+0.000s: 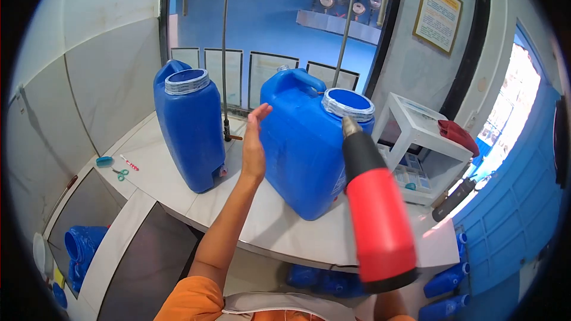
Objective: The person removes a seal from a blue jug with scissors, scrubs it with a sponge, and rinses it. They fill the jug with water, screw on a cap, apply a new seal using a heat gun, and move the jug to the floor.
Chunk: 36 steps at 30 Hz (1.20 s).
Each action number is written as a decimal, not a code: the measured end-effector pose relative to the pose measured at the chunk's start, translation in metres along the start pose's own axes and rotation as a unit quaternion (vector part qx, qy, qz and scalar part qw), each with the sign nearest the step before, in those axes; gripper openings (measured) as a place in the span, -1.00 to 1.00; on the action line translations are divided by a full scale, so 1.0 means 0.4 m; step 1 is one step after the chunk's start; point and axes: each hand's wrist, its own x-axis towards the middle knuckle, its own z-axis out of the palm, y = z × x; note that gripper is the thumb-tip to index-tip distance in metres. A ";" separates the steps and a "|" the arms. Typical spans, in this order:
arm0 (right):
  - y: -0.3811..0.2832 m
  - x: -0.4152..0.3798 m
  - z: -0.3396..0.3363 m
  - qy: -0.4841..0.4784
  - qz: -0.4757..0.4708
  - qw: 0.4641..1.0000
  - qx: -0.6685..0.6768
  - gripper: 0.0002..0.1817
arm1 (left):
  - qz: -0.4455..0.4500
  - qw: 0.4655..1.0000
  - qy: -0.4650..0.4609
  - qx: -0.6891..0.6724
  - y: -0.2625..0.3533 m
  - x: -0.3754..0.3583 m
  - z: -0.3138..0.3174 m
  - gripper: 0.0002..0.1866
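White counter [285, 226] — left hand [254, 145] flat against blue jug [309, 154]; right hand hidden behind heat gun [375, 214].

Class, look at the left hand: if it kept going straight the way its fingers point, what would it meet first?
The left hand points up and away, flat beside the right jug. Straight on, it would probably pass the jug's side and meet the window behind; depth is hard to judge.

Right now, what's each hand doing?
Left hand: open, flat against the right jug.
Right hand: hidden; the heat gun is up, so grip cannot be told.
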 end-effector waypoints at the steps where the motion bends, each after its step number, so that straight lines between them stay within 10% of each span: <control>1: 0.014 -0.028 0.044 0.009 0.015 1.000 0.023 -0.64 | 0.001 1.000 -0.014 0.002 -0.003 -0.007 -0.005 -0.38; 7: 0.070 -0.101 0.226 0.079 0.103 0.974 0.185 -0.65 | -0.045 0.997 -0.061 -0.031 -0.008 -0.032 0.001 -0.37; 9: 0.064 -0.077 0.258 0.035 -0.037 0.994 -0.099 -0.56 | -0.044 0.996 -0.067 -0.038 -0.001 -0.035 -0.002 -0.35; 15: 0.049 -0.015 0.295 0.014 -0.073 0.990 -0.119 -0.37 | -0.060 0.995 -0.055 -0.049 -0.013 -0.016 -0.013 -0.31; 24: 0.015 0.000 0.172 -0.002 -0.053 0.999 -0.007 -0.30 | -0.051 0.994 -0.061 -0.078 -0.053 0.029 0.077 -0.25; 32: 0.178 -0.046 -0.166 -0.065 -0.183 0.946 -0.259 -0.49 | -0.064 0.993 -0.103 -0.002 -0.042 0.037 0.231 -0.14; 34: 0.087 0.019 -0.246 0.001 0.098 0.990 0.105 -0.63 | -0.051 0.993 -0.082 0.073 -0.066 0.041 0.279 -0.18; 36: 0.036 0.117 -0.344 -0.019 0.119 0.979 0.165 -0.62 | -0.029 0.986 -0.035 0.160 -0.079 0.046 0.315 -0.20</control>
